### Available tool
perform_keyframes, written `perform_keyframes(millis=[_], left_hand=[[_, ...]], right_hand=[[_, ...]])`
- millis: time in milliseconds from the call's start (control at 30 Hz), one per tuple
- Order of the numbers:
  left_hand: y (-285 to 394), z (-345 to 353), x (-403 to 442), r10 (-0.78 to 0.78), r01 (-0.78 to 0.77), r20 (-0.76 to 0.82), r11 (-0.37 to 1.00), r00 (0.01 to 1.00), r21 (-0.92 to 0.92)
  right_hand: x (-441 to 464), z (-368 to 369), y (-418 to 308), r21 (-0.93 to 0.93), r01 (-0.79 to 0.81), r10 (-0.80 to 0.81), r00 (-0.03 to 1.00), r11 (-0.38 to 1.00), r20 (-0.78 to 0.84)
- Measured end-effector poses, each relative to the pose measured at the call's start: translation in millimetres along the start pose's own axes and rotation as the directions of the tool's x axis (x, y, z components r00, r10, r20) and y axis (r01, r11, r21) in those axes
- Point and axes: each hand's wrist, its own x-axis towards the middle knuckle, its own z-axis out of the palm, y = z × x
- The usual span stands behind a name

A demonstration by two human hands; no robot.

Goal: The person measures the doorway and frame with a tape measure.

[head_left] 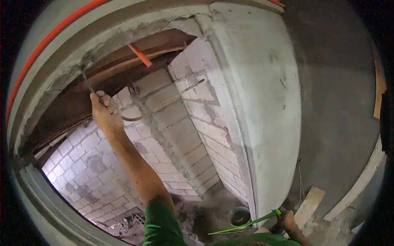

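My left hand [106,107] is raised at the upper left, its fingers wrapped round a thin metal rod [88,82]. The rod's upper end meets the rough lower edge of a concrete beam [61,78]. Below the hand, a long bent rod [164,102] curves out to the right across the block wall; whether it is the same piece is hidden by the hand. Low at the right, my right hand [289,221] is closed at the end of a bright green strip [246,225], which stretches left near my body.
A smooth plastered column [262,102] stands right of the block wall [172,123]. An orange pipe [140,55] sticks out under the beam. Below are a bucket [239,216], a board [310,205] and rubble [131,225].
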Motion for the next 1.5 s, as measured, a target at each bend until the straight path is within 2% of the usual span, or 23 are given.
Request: perform_keyframes(millis=[33,100,167,300,333,400,467,533,600,667,733,767,833,867,933,967,1033,1133,1200,1267,1333,1367,1500], left_hand=[[-1.5,5.3,-4.3,0.06,-0.056,-0.049,0.996,0.997,0.063],[-0.9,2.6,-3.1,0.033,-0.032,-0.021,0.999,0.999,0.037],[-2.1,-1.1,-0.6,0.013,-0.013,0.001,1.0,1.0,0.016],[-5.5,-6.7,5.8,0.021,-0.021,0.004,1.0,1.0,0.021],[-3.5,-8.5,5.5,0.001,-0.001,0.005,1.0,1.0,-0.002],[-8.4,-3.3,7.6,0.116,-0.097,-0.145,0.986,0.983,0.134],[-4.5,0.6,2.7,0.077,-0.066,-0.107,0.993,0.991,0.1],[1.2,7.7,-2.2,0.036,-0.015,-0.164,0.992,0.986,0.125],[0.9,-3.0,3.3,0.038,-0.026,-0.107,0.994,0.994,0.108],[-3.0,-6.6,4.5,0.026,-0.022,-0.036,0.996,0.999,0.085],[-3.3,-4.7,4.2,0.04,-0.036,-0.045,0.995,0.998,0.098],[-3.1,-3.8,5.1,0.038,-0.034,-0.045,0.995,0.998,0.098],[-1.8,2.2,2.6,0.034,-0.023,-0.123,0.996,0.992,0.086],[-2.2,2.6,1.8,0.026,-0.016,-0.121,0.996,0.992,0.084],[-2.7,-0.6,4.1,0.013,-0.007,-0.119,0.999,0.993,0.05],[-3.2,-3.8,7.2,0.028,-0.014,-0.132,0.994,0.991,0.107],[-0.9,-7.5,8.6,-0.028,0.034,-0.086,0.997,0.996,0.063],[11.1,-7.2,12.8,-0.05,0.051,-0.021,0.996,0.999,0.069],[22.7,8.1,18.7,-0.035,0.034,0.008,0.993,0.999,0.109],[39.4,29.3,22.4,-0.011,0.023,-0.085,0.989,0.996,0.149],[49.1,9.5,47.9,-0.066,0.063,0.009,0.977,0.998,0.202],[50.7,2.5,57.2,-0.121,0.093,0.095,0.962,0.988,0.259],[38.1,5.9,59.4,-0.038,0.023,0.056,0.969,0.998,0.246]], right_hand=[[1.2,-5.7,-4.9,0.007,0.019,-0.019,1.0,1.0,0.011],[1.8,-9.8,-8.5,0.018,0.033,-0.033,0.999,0.999,0.019],[3.3,-8.8,-6.0,-0.14,-0.02,0.037,0.992,0.99,0.117],[-0.6,1.8,13.8,-0.18,-0.02,0.052,0.983,0.983,0.174],[-3.8,6.1,22.5,-0.189,0.057,-0.032,0.991,0.98,0.13],[4.5,15.0,32.7,-0.2,0.204,-0.181,0.975,0.958,0.126],[8.5,10.9,24.6,0.02,0.097,-0.097,0.995,0.995,0.022],[17.7,-12.0,-21.1,0.201,-0.143,0.117,0.984,0.969,0.137],[7.5,5.8,5.1,0.102,0.195,-0.191,0.98,0.975,-0.05],[7.4,14.8,19.4,0.063,0.219,-0.212,0.971,0.974,-0.109],[9.4,-0.9,-6.5,-0.045,-0.081,0.085,0.991,0.996,0.106],[11.5,4.6,4.0,-0.045,-0.083,0.087,0.991,0.996,0.106],[15.2,13.0,16.4,0.257,-0.138,0.119,0.989,0.956,0.087],[13.7,14.8,22.2,0.258,-0.145,0.127,0.988,0.955,0.086],[18.1,-6.1,-18.6,0.142,-0.127,0.111,0.987,0.982,0.117],[15.7,0.3,-7.4,0.146,-0.148,0.133,0.986,0.978,0.105],[16.9,15.8,24.8,0.041,-0.013,0.008,0.994,0.999,0.111],[23.4,-5.4,-20.8,-0.038,0.046,-0.042,0.993,0.998,0.109],[24.9,-4.6,-30.6,-0.004,-0.03,0.03,0.991,1.0,0.134],[27.0,2.0,-28.6,0.03,-0.097,0.091,0.981,0.995,0.169],[32.0,13.9,-19.9,-0.059,0.058,-0.043,0.972,0.997,0.233],[34.0,15.5,-19.7,-0.052,0.054,-0.04,0.972,0.997,0.23],[37.7,32.4,-13.3,0.035,0.111,-0.117,0.949,0.993,0.293]])
